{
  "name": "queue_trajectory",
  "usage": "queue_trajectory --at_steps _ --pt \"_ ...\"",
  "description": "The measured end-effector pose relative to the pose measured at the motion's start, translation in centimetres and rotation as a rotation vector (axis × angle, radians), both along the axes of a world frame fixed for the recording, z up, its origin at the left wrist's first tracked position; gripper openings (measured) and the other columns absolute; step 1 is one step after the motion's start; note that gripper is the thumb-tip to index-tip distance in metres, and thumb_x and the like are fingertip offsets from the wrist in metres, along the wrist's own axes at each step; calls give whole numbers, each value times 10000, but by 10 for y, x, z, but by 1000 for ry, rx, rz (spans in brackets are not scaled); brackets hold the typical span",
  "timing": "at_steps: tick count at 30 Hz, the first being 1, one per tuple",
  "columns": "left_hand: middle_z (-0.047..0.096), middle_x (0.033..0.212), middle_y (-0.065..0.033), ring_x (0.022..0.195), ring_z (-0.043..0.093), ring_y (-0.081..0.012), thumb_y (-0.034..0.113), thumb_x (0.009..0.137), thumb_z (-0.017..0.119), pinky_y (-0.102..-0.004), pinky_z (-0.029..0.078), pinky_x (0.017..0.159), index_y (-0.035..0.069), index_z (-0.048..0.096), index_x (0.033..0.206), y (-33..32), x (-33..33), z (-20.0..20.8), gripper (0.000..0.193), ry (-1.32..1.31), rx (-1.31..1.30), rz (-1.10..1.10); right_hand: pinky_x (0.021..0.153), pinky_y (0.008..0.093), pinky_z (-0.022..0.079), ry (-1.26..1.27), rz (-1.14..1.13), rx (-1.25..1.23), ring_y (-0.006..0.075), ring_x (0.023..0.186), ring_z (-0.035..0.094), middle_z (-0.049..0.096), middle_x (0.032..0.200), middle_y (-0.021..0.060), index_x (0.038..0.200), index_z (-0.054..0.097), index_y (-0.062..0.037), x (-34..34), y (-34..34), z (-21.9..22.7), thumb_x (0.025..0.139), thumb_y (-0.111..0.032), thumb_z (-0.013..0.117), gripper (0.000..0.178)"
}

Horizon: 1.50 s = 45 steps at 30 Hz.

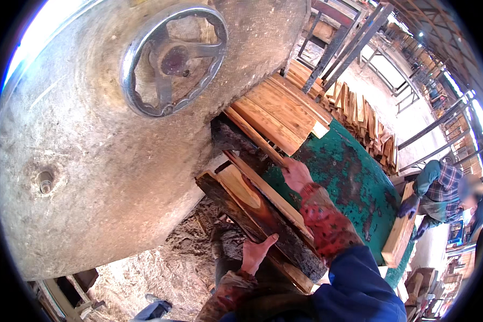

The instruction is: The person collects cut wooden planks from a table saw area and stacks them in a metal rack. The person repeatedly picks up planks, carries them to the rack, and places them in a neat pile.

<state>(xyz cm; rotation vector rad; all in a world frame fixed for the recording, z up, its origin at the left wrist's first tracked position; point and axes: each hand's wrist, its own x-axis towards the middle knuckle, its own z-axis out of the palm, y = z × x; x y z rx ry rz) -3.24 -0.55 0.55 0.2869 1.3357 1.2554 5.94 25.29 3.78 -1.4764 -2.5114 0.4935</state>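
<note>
My right hand (296, 174) is closed on the near end of a narrow wooden strip (255, 137). The strip slants up and left to the side of a large metal machine housing (107, 177). Nearer my body, my left hand (256, 253) grips the edge of a rough wood slab (226, 203) with dark bark, its thumb on top and its other fingers partly hidden. Further slabs lie against this one, including a pale board (271, 194) between my two hands. Past the strip, several flat planks (276, 115) lie side by side on a worn green table (354, 177).
A spoked metal handwheel (174, 59) sticks out from the housing. Cut wood pieces (362, 118) are piled beyond the table. At the right, a co-worker (443, 182) in a checked shirt and gloves handles a thick beam (400, 231). Sawdust (145, 273) covers the floor below.
</note>
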Motion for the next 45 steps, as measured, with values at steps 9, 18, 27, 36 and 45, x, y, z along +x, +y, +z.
queue_trajectory --at_steps 9,18,27,36,45 --pt "682 942 -55 818 613 -123 235 758 820 -286 517 753 -47 679 1008 0 7 3 402 46 7 55 725 359 507 310 -234 -241 243 783 664 660 823 165 1076 594 -19 153 -78 2 801 -116 631 294" --pt "657 1054 -63 931 591 -146 204 759 817 -312 478 866 -48 646 1090 9 21 6 450 52 70 84 631 320 468 399 -338 -263 110 673 547 613 699 101 948 659 28 196 -93 16 819 -203 653 265" --pt "647 1053 -48 906 574 -130 197 781 802 -304 480 841 -47 630 1115 11 26 -3 448 70 87 60 620 271 452 472 -484 -433 57 691 512 628 693 20 887 688 36 205 -145 34 875 -279 684 315" --pt "620 1100 -64 948 582 -178 240 871 704 -343 497 807 -3 565 1190 1 21 -26 425 -57 51 16 618 285 466 513 -427 -534 67 696 530 604 660 25 865 703 5 206 -207 38 841 -238 724 244" --pt "557 1172 -103 994 576 -255 441 818 720 -413 529 749 45 431 1301 27 47 -23 688 -97 -163 41 655 415 510 184 -104 -26 335 771 635 646 898 152 962 672 -50 241 -212 52 807 -308 726 305"
